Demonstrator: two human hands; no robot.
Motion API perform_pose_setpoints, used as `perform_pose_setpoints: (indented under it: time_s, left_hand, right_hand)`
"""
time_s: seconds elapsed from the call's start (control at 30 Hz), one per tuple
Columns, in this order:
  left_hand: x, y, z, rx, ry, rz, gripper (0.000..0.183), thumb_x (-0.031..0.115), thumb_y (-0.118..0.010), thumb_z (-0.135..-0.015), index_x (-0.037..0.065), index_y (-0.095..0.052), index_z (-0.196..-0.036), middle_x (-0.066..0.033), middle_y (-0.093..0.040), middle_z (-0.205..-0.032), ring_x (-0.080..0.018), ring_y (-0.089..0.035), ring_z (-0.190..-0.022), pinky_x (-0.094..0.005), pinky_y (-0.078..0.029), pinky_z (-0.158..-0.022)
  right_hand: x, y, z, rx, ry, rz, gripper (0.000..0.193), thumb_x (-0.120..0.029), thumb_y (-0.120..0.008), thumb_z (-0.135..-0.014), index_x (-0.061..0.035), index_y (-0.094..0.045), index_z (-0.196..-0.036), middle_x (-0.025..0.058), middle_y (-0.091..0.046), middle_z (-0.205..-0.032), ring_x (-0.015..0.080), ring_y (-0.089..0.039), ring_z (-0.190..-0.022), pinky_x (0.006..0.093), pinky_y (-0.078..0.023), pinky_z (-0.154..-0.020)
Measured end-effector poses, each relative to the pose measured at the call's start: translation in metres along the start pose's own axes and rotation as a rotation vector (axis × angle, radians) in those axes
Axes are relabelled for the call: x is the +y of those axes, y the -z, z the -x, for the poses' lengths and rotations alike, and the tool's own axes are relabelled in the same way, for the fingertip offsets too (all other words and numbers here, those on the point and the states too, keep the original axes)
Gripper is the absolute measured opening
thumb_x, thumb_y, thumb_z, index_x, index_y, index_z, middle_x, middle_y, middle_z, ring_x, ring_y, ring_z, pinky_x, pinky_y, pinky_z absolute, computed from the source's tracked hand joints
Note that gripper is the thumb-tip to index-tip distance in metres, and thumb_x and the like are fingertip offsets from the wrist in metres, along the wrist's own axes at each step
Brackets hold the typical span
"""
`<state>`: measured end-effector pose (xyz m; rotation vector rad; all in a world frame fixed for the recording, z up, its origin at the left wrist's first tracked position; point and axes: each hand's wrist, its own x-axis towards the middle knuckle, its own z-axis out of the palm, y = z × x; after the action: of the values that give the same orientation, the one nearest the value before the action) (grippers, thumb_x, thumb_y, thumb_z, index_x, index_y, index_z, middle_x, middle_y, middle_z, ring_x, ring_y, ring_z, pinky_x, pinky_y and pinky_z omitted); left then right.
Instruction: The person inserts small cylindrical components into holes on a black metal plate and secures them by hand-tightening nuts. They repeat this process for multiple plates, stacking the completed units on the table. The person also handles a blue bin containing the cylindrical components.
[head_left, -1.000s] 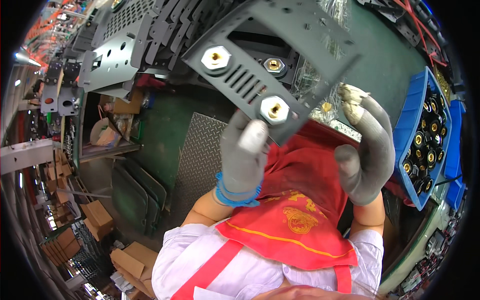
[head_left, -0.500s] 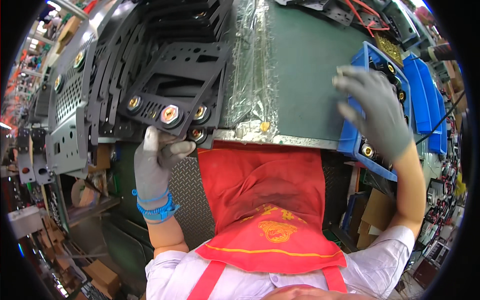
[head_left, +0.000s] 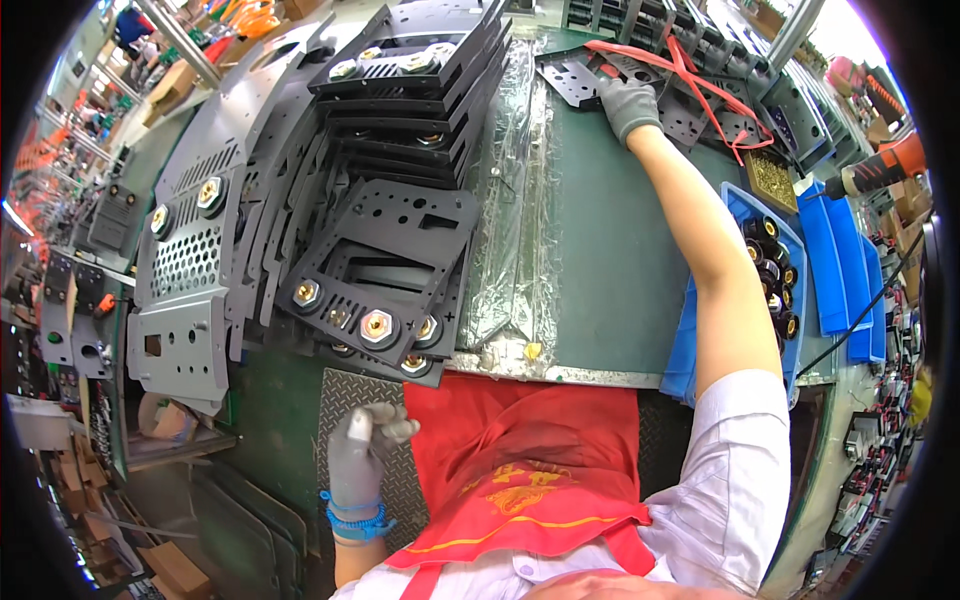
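My right hand (head_left: 630, 108), in a grey glove, reaches to the far side of the bench. Its fingers are bent over the edge of a dark perforated metal bracket (head_left: 570, 82), beside a red strap (head_left: 685, 70). Just off the front edge of the bench, my gloved left hand (head_left: 365, 450) hangs with loosely curled fingers and nothing in them. Beyond it lie overlapping black metal plates (head_left: 415, 215) with slots and holes. Round black fittings with brass-coloured centres and hex nuts (head_left: 376, 326) sit on these plates.
Stacked black frames (head_left: 400, 105) rise behind the plates, with large perforated panels (head_left: 185, 265) leaning at left. At right, a blue bin (head_left: 680, 340) holds several black fittings. A box of small brass-coloured parts (head_left: 770, 180) and an orange power driver (head_left: 885, 165) are beyond it.
My right hand has moved from the blue bin to the bracket at the far side. My left hand has left the plates' front edge and dropped back toward me. The view has shifted.
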<state>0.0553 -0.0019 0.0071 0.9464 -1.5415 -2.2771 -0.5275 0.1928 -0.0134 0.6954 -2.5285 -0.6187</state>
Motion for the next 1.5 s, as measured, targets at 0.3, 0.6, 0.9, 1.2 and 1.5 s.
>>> perform_pose_setpoints:
  time_s: [0.3, 0.6, 0.9, 1.2, 1.5]
  left_hand:
    - [-0.039, -0.016, -0.006, -0.093, 0.230, 0.044, 0.041, 0.030, -0.048, -0.102, -0.009, -0.058, -0.111, -0.0205, -0.065, -0.106, -0.0285, -0.070, -0.091, -0.0386, -0.058, -0.086]
    - [-0.051, -0.068, -0.019, -0.610, 0.387, 0.060, 0.057, 0.046, -0.044, -0.103, -0.006, -0.056, -0.122, -0.0192, -0.064, -0.116, -0.0317, -0.066, -0.103, -0.0428, -0.052, -0.096]
    - [-0.032, -0.134, -0.049, -0.741, 0.348, 0.235, 0.056, 0.040, -0.038, -0.104, -0.005, -0.043, -0.137, -0.0213, -0.059, -0.125, -0.0331, -0.064, -0.110, -0.0442, -0.057, -0.089]
    - [-0.049, -0.166, -0.048, -0.628, 0.266, 0.169, 0.043, 0.025, -0.041, -0.104, -0.010, -0.046, -0.129, -0.0213, -0.062, -0.112, -0.0309, -0.067, -0.099, -0.0456, -0.058, -0.088]
    - [-0.048, -0.150, -0.039, -0.539, 0.225, 0.312, 0.049, 0.023, -0.048, -0.101, -0.005, -0.039, -0.140, -0.0234, -0.051, -0.133, -0.0348, -0.058, -0.119, -0.0493, -0.049, -0.103]
  right_hand:
    - [0.030, 0.081, 0.058, 0.105, 0.078, -0.228, 0.028, -0.006, -0.060, -0.085, -0.0144, -0.058, -0.111, 0.0104, -0.067, -0.091, 0.0304, -0.068, -0.093, 0.0426, -0.057, -0.075]
    - [0.042, 0.205, 0.240, 0.278, 0.567, -0.383, 0.028, -0.015, -0.060, -0.078, -0.0108, -0.060, -0.106, 0.0029, -0.066, -0.111, 0.0212, -0.060, -0.103, 0.0342, -0.051, -0.085]
    - [0.039, 0.191, 0.269, -0.350, 0.733, -0.814, 0.036, 0.000, -0.062, -0.074, -0.0063, -0.063, -0.109, 0.0103, -0.065, -0.118, 0.0305, -0.057, -0.118, 0.0405, -0.043, -0.104]
    - [0.005, 0.173, 0.220, -0.536, 0.154, -0.515, 0.055, -0.029, -0.060, -0.094, -0.0102, -0.042, -0.143, 0.0190, -0.052, -0.136, 0.0381, -0.057, -0.118, 0.0434, -0.046, -0.101]
    - [-0.042, 0.110, 0.162, -0.411, -0.081, -1.040, 0.040, -0.006, -0.052, -0.088, -0.0145, -0.065, -0.125, 0.0153, -0.065, -0.122, 0.0345, -0.061, -0.114, 0.0404, -0.047, -0.101]
